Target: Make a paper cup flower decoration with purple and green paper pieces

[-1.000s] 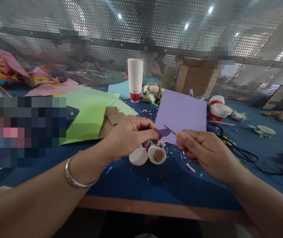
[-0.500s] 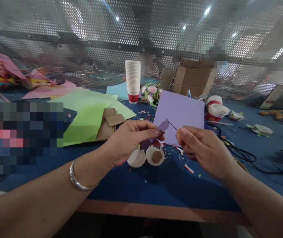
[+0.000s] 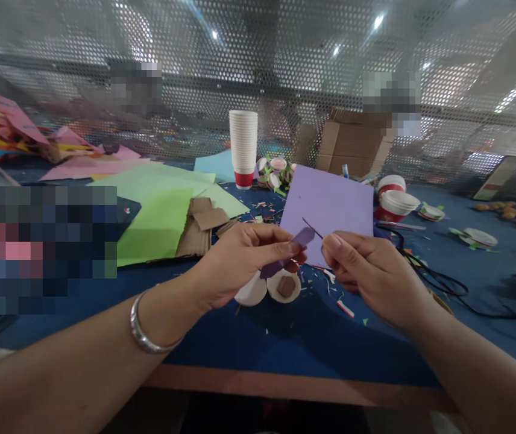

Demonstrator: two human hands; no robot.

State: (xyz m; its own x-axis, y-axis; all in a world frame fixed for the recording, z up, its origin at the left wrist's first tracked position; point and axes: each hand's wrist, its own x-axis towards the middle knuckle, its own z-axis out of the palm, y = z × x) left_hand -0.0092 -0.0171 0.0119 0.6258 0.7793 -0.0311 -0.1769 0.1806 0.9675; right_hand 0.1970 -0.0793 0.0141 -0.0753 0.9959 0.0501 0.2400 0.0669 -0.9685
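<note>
My left hand (image 3: 258,256) pinches a small cut strip of purple paper (image 3: 302,237) between thumb and fingers. Thin dark blades, seemingly of scissors (image 3: 312,227), stick out from my closed right hand (image 3: 361,265); the handles are hidden in the palm. Their tips are close by the paper's upper end. Under the left hand lie two cut white paper-cup bottoms: one round piece (image 3: 251,290) is partly covered, the other (image 3: 276,296) has a bit of brown cardboard (image 3: 287,286) in it. A large purple sheet (image 3: 330,199) lies behind the hands.
Behind stand a tall stack of paper cups (image 3: 243,144) and small cup crafts (image 3: 272,175). Green paper (image 3: 158,226) and cardboard pieces (image 3: 197,229) lie left. More cups (image 3: 396,204), a black cable (image 3: 439,282) and cup crafts (image 3: 475,237) are right. Scraps litter the blue table (image 3: 258,343).
My left hand has shifted slightly right, and the purple strip has tilted more upright, nearer the blades. It covers a little more of the left cup bottom. My right hand has barely moved.
</note>
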